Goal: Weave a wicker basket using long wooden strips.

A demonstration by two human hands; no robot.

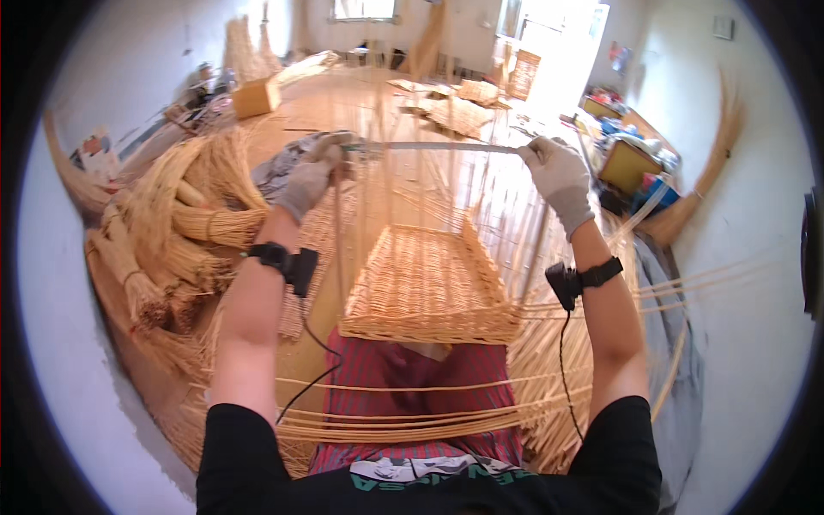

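A straight, thin grey strip (446, 147) stretches level between my two gloved hands, above and beyond a woven wicker basket (429, 279); whether it is metal or a measuring tape I cannot make out. Closed on its left end is my left hand (314, 174), with a small greenish bit beside the fingers. My right hand (560, 176) pinches the right end. The basket rests over my lap, its low woven sides bent up. Several upright rods rise from it, blurred, toward the strip. A longer rod runs down below each hand toward the basket's near corners.
Bundles of pale wicker rods (184, 227) are heaped at left. Long loose rods (412, 429) cross my lap, and more lie at right. Woven panels (459, 112) lie on the far floor. Boxes with clutter (631, 159) line the right wall. A cardboard box (257, 99) stands far left.
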